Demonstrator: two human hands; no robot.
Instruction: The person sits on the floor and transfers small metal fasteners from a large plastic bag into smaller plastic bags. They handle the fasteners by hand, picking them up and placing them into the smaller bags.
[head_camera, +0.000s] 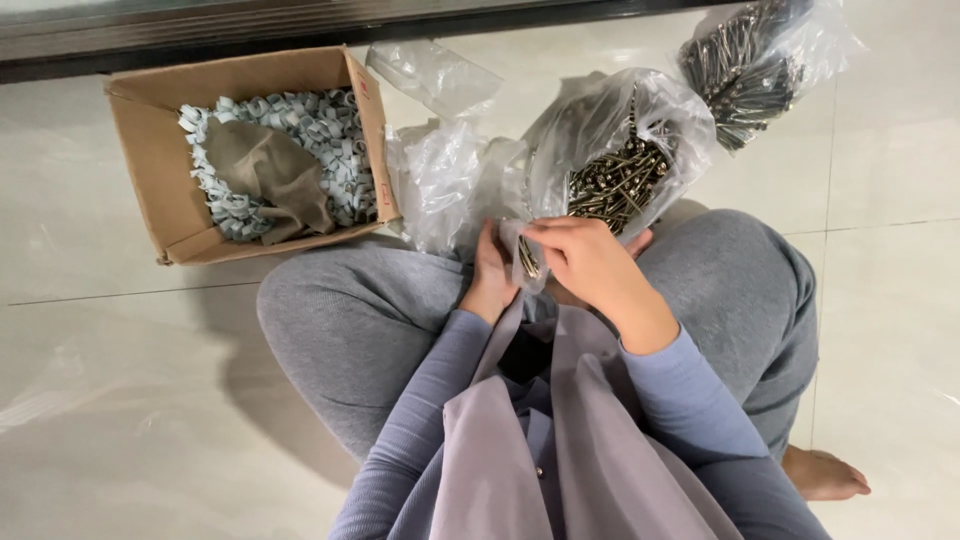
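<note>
Cardboard box (150, 170) of pale clips (330, 130), brown cloth (265, 170) inside; tiled floor (100, 380).

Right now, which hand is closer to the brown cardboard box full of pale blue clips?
Left. The left hand sits just right of the brown cardboard box in the picture, beside the small clear bag of dark screws. The right hand pinches that bag, farther from the box.

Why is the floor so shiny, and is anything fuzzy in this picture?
In the head view, the pale tiled floor reflects soft white light at lower left; a dim shadow lies left of the person's knee. The clear plastic bags catch small bright glints. The left hand, right hand and the screws look sharp; only the top-right bag of screws is slightly soft.
</note>
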